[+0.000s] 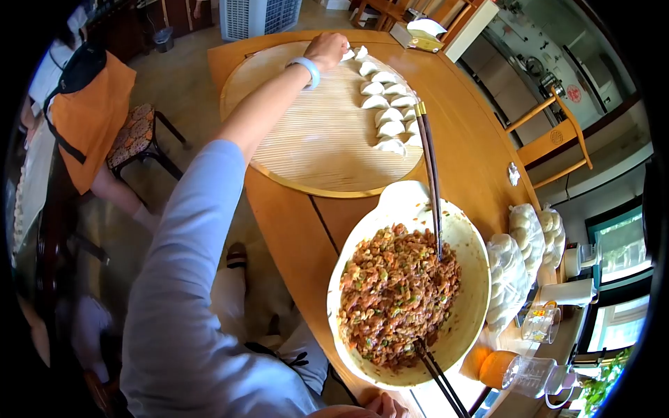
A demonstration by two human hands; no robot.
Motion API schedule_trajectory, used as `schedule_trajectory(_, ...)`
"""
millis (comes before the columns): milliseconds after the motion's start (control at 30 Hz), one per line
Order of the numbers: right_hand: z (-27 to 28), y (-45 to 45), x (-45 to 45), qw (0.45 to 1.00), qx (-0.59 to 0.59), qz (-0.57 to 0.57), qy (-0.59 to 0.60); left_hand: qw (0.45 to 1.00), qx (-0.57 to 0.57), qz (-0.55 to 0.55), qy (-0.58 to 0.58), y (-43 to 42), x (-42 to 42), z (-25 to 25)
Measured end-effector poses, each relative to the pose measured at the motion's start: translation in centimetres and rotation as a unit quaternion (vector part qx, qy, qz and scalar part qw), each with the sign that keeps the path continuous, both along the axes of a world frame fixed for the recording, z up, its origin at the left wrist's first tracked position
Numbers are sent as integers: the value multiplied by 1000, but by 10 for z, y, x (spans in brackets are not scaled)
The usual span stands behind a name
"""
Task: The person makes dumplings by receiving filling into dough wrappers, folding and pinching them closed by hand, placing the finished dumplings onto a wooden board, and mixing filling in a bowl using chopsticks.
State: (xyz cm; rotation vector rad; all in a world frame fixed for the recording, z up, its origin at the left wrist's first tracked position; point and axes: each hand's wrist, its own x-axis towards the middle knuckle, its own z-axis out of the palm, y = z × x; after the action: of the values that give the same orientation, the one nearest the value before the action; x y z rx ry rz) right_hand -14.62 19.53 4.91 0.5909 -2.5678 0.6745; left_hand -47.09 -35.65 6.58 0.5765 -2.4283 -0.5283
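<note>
My left hand (327, 51) reaches across to the far edge of a round woven tray (293, 118), its fingers pinched on a white dumpling (348, 53). Rows of several folded dumplings (389, 115) lie along the tray's right side. Only a small part of my right hand (385, 405) shows at the bottom edge, below the bowl; its grip is hidden. Nearer to me is a large pale bowl (477, 279) of minced filling (397, 296). One pair of dark chopsticks (430, 174) leans over its far rim, and another pair (444, 382) stands in the filling at the near side.
Bags of round white items (506, 279), a glass mug (541, 323) and a bottle with orange liquid (502, 369) are right of the bowl. A wooden chair (555, 136) stands beyond the table (467, 153). At left, another person in an orange garment (94, 115) is near a stool (139, 132).
</note>
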Motion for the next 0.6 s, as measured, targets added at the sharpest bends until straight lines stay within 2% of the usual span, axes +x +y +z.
schedule_trajectory(33, -1, -2, -2, 1000, 0, -3, -2, 1000, -11, -8, -25, -5, -7, -4)
schedule_trajectory(167, 1, -6, -6, 1000, 3, -11, -6, 1000, 3, -12, 20, -14, -21, -22)
schedule_trajectory(267, 0, -10, -9, 1000, 7, -3, 1, 1000, 21, -20, 0, -7, -4, -11)
schedule_trajectory(367, 0, -8, -4, 1000, 11, 11, 13, 999, 37, -19, 34, -11, 18, -6)
schedule_trajectory(400, 0, -9, -4, 1000, 12, 21, 19, 996, 59, -53, 50, -22, 22, -10)
schedule_trajectory(467, 1, -8, -4, 998, 8, 46, 35, 990, 43, -86, 104, -20, 62, -5)
schedule_trajectory(533, -1, -6, -4, 996, 2, 70, 57, 989, 50, -62, 128, -3, 129, 11)
schedule_trajectory(600, -1, -4, -1, 993, -5, 90, 78, 982, 107, -39, 149, 5, 195, 14)
